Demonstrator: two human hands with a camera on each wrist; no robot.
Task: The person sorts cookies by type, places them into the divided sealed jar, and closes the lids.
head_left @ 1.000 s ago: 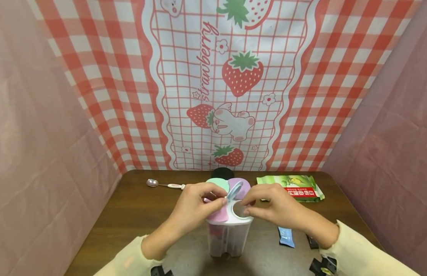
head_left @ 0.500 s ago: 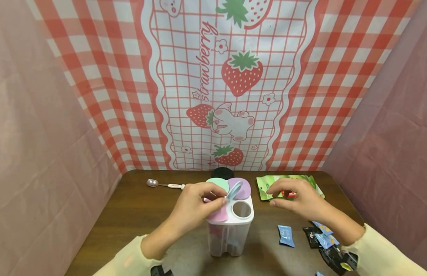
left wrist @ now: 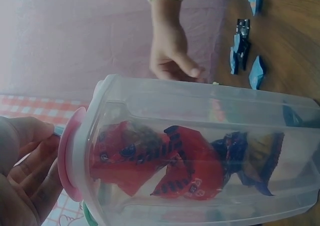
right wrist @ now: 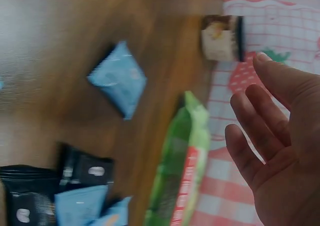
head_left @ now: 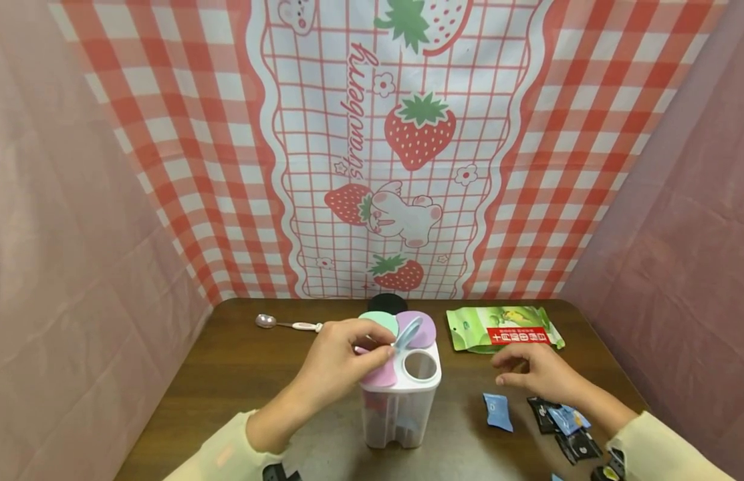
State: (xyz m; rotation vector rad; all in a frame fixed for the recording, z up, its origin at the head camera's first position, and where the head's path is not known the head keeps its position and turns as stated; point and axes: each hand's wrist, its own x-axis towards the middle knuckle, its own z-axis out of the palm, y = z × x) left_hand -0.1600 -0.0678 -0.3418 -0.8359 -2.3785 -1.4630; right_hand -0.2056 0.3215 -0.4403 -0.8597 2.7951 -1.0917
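A clear divided storage box point(head_left: 400, 417) with a white top stands mid-table. My left hand point(head_left: 341, 354) pinches its raised light-blue flip lid point(head_left: 410, 331), and the round hole below that lid is uncovered. Pink point(head_left: 380, 375), mint and purple lids cover the other compartments. Red snack packets point(left wrist: 195, 161) show through the wall in the left wrist view. My right hand point(head_left: 540, 373) hovers right of the box with loosely bent fingers and holds nothing. Below it on the table lies a small blue packet point(head_left: 498, 411); black packets point(head_left: 579, 443) and a blue one are nearby.
A green snack bag point(head_left: 507, 329) with a red label lies at the back right. Behind the box stands a jar point(right wrist: 220, 38) with a dark lid. A spoon point(head_left: 287, 323) with a white handle lies at the back left. A checked cloth hangs behind the table.
My right hand has left the box's hole and moved right, then down toward the packets. My left hand has stayed at the blue lid.
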